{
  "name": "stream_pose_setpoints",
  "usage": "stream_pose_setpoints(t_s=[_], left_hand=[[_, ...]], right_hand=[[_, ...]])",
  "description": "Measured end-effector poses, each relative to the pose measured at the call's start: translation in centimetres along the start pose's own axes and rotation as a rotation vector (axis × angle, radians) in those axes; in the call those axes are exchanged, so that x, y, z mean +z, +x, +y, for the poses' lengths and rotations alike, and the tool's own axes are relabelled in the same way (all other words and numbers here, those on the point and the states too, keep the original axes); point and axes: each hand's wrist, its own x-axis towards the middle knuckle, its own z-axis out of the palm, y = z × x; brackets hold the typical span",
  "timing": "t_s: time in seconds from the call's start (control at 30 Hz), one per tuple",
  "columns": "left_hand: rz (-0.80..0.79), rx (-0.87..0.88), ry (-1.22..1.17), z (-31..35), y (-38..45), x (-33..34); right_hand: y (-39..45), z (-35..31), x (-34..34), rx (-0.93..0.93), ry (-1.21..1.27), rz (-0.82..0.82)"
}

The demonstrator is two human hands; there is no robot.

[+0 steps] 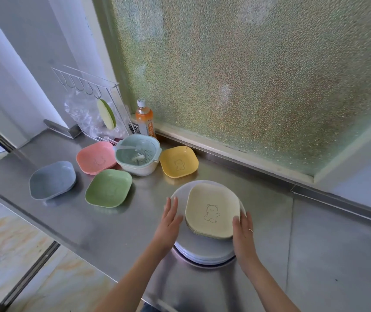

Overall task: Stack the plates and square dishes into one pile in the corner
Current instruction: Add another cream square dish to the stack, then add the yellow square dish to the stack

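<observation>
Pile of round white plates [204, 252], pale-yellow square plastic dishes [212, 212] on top, mid steel counter [103, 224]. My left hand [168, 221] and right hand [243, 236] flank it, palms open, flat against its sides. I'd press evenly, slide slowly.

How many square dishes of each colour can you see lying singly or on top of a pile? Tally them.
Yellow: 2
Pink: 1
Green: 1
Blue: 1
Total: 5
</observation>
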Motion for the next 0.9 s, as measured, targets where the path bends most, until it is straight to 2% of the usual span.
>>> stream_pose_setpoints(t_s=[0.17,0.3,0.4,0.53,0.7,0.9], left_hand=[[0.005,-0.015,-0.061,0.5,1.6,-1.6],[0.076,-0.058,-0.179,1.4,3.3,-3.7],[0.106,-0.059,-0.046,2.3,6.0,-5.5],[-0.022,-0.114,0.190,2.7,10.5,-6.5],[-0.204,-0.250,0.326,1.6,15.4,-6.3],[-0.196,-0.437,-0.004,1.0,17.8,-5.3]], right_hand=[[-0.5,-0.2,1.7,0.027,0.030,0.055],[-0.5,-0.8,2.0,0.041,0.049,0.148],[-0.1,-1.9,2.3,0.006,-0.032,0.291],[0.2,-4.0,2.9,-0.097,-0.235,0.377],[-0.7,-5.5,4.0,-0.075,-0.220,0.348],[-2.0,-5.0,5.0,-0.010,-0.143,0.434]])
